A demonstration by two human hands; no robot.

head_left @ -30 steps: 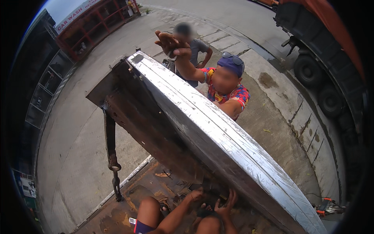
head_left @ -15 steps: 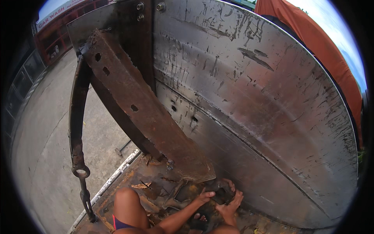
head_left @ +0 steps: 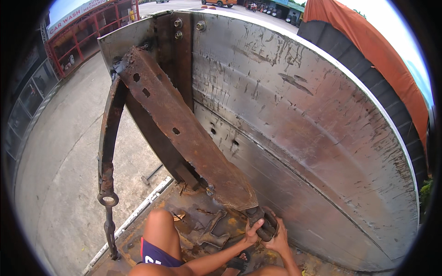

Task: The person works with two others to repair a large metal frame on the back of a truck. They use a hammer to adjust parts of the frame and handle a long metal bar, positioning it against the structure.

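- You are probably doing best by supporting the dark metal piece (head_left: 267,231) evenly, keeping clear of the end of the rusty beam (head_left: 184,130).
- It is sitting at lower centre of the frame, just beside that end.
- Your left hand (head_left: 251,233) is gripping its left side, thumb uppermost; your right hand (head_left: 279,238) is cupping its right.

Your left forearm (head_left: 212,257) slants up toward the right; your right forearm (head_left: 288,261) rises steeply opposite it. Your left hand (head_left: 251,232) grips, thumb (head_left: 259,224) uppermost; your right hand (head_left: 278,239) curls inward just beside it. Your left knee (head_left: 161,220) is bent.
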